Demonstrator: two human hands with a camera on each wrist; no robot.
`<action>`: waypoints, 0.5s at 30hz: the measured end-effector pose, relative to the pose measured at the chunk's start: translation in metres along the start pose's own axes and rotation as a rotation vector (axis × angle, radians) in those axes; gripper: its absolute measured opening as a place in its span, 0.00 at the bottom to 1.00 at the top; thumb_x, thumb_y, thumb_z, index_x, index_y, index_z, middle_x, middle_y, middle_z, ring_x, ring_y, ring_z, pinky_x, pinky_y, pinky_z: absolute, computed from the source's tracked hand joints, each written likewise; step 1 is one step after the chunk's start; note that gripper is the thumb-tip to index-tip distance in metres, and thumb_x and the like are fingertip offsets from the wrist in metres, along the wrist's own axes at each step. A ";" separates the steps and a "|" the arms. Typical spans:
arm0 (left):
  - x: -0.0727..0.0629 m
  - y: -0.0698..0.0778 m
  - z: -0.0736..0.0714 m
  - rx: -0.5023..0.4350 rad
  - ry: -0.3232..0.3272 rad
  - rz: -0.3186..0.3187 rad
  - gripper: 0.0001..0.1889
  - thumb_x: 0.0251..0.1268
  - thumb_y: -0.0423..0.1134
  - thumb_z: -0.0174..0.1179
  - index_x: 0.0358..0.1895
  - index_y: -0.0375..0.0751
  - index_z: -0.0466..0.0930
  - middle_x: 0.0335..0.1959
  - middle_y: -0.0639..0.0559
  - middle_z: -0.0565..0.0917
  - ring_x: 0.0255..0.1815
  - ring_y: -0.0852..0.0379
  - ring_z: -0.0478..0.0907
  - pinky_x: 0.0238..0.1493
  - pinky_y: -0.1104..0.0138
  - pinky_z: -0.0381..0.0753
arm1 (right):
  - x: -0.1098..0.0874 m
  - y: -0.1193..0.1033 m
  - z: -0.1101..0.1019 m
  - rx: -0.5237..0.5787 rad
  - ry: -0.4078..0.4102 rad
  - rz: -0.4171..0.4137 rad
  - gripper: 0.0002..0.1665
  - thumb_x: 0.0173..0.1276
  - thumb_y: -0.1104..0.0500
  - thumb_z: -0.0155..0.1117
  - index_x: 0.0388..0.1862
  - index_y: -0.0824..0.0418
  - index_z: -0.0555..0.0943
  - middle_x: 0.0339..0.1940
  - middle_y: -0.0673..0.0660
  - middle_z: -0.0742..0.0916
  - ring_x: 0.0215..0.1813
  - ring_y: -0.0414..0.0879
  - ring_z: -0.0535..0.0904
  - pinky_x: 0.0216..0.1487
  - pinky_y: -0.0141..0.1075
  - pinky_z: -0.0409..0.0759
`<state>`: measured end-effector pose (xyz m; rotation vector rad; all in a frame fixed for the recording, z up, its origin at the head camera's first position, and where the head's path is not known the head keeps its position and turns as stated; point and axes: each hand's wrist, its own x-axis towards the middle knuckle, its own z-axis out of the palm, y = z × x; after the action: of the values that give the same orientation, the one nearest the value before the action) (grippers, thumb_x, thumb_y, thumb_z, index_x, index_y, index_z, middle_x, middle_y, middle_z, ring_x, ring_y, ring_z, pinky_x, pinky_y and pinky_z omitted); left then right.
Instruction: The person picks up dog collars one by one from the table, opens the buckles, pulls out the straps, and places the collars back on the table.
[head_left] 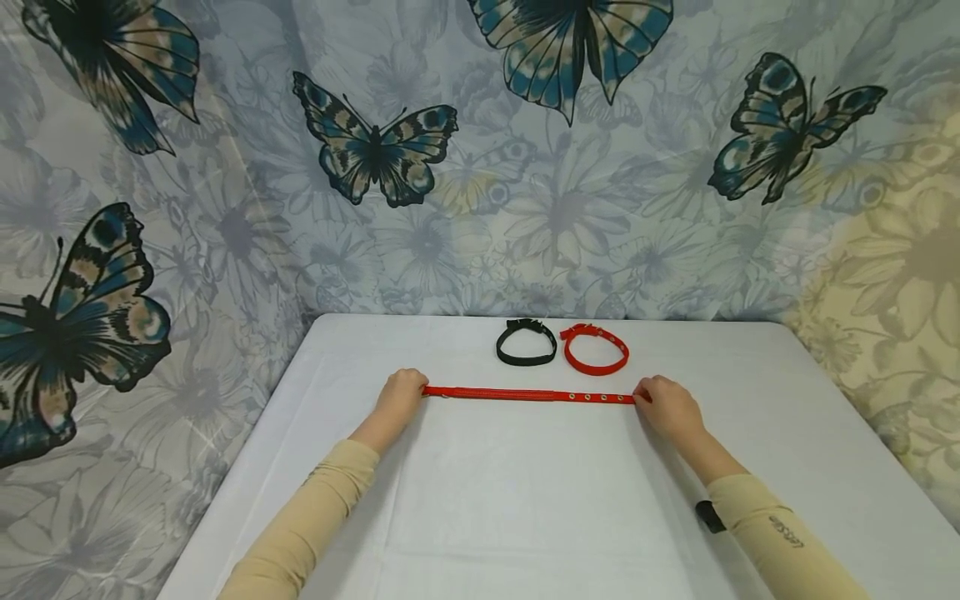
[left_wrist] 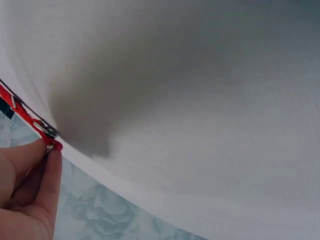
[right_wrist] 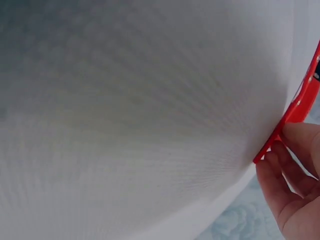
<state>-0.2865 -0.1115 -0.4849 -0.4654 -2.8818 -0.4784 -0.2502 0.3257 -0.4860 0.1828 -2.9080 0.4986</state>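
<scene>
A flat red strap with a row of metal eyelets (head_left: 491,393) is drawn out almost straight from side to side above the far half of a bench covered in white cloth (head_left: 510,500); whether its underside touches the cloth cannot be told. The person's left hand (head_left: 401,395) pinches the left end between thumb and fingers; silver-coloured metal fittings (left_wrist: 40,127) sit on the strap just beside this grip. The right hand (head_left: 669,407) pinches the opposite end, nearest the eyelets; both grips are therefore grasping the same strap. Beyond it, near the bench's far edge, lie two buckled bands formed into loops: a narrow black collar (head_left: 525,361) at left and a narrow red collar (head_left: 596,370) at right, side by side; both are apart from the hands. Beige sleeves (head_left: 300,525) cover both forearms; a small black object (head_left: 708,517), partly hidden, shows beside the right sleeve; a grey-blue floral wall covering with large butterflies (head_left: 375,154) stands behind the bench.
</scene>
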 end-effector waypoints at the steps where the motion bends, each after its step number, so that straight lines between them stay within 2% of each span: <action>1: 0.000 -0.002 0.000 -0.046 -0.002 -0.020 0.07 0.58 0.22 0.62 0.33 0.34 0.88 0.31 0.45 0.85 0.35 0.46 0.81 0.37 0.61 0.82 | -0.001 -0.001 0.000 0.001 -0.006 -0.005 0.02 0.62 0.68 0.66 0.29 0.66 0.81 0.25 0.57 0.79 0.28 0.50 0.75 0.32 0.46 0.77; 4: -0.001 -0.006 -0.002 -0.166 -0.010 -0.086 0.06 0.62 0.23 0.61 0.37 0.32 0.87 0.36 0.42 0.86 0.40 0.46 0.82 0.41 0.60 0.83 | -0.002 -0.002 0.001 -0.004 -0.018 -0.020 0.03 0.62 0.69 0.65 0.29 0.66 0.80 0.25 0.56 0.78 0.29 0.51 0.74 0.32 0.46 0.77; 10: -0.002 -0.015 -0.004 -0.352 -0.009 -0.211 0.05 0.62 0.26 0.63 0.38 0.33 0.88 0.37 0.42 0.86 0.40 0.47 0.81 0.38 0.61 0.82 | 0.000 -0.003 0.000 -0.074 -0.015 -0.059 0.05 0.62 0.71 0.64 0.29 0.65 0.77 0.25 0.57 0.77 0.29 0.53 0.74 0.31 0.47 0.78; 15: -0.004 -0.020 -0.004 -0.424 0.001 -0.266 0.04 0.60 0.28 0.66 0.37 0.35 0.89 0.36 0.43 0.87 0.44 0.45 0.81 0.42 0.58 0.81 | 0.000 -0.005 0.002 -0.108 -0.031 -0.082 0.05 0.62 0.72 0.63 0.29 0.66 0.76 0.25 0.57 0.76 0.29 0.54 0.74 0.31 0.47 0.79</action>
<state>-0.2889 -0.1322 -0.4883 -0.1329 -2.8475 -1.1421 -0.2496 0.3201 -0.4858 0.2956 -2.9337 0.3280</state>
